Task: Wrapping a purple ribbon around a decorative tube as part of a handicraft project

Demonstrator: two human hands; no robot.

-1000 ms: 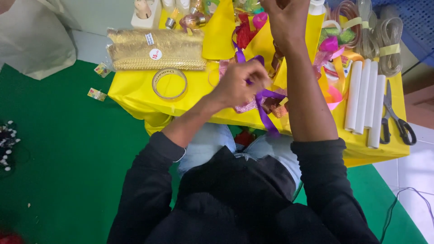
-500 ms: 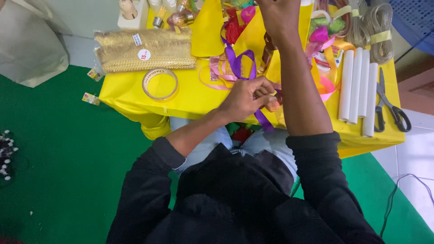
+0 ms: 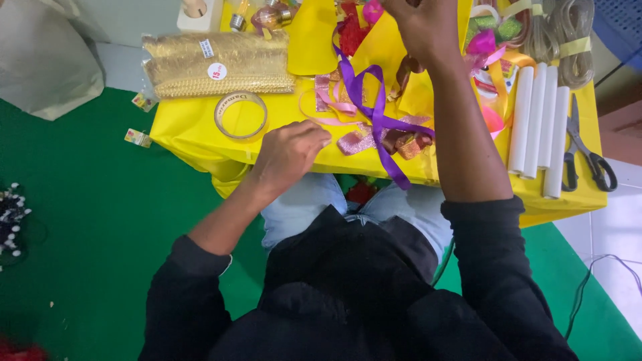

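My left hand (image 3: 289,152) rests on the yellow-covered table (image 3: 190,134) near its front edge, fingers loosely bent, nothing in it. To its right lie a purple ribbon (image 3: 378,115) in loops and a pink glitter ribbon (image 3: 353,142), both apart from the hand. A clear tape roll (image 3: 241,115) lies just left of it. My right hand (image 3: 422,27) is raised at the far side of the table with its fingers closed; a brown ribbon (image 3: 405,69) hangs under its wrist. The fingertips run out of the top edge.
A packet of gold trim (image 3: 217,65) lies at the back left. Three white paper rolls (image 3: 539,127) and scissors (image 3: 586,152) lie on the right. Coiled clear cord (image 3: 560,33) and mixed ribbons sit at the back. Green carpet (image 3: 100,220) surrounds the table.
My left hand has let go of the purple ribbon and moved left and toward me. The ribbon now lies loose on the table. The right hand stays raised.
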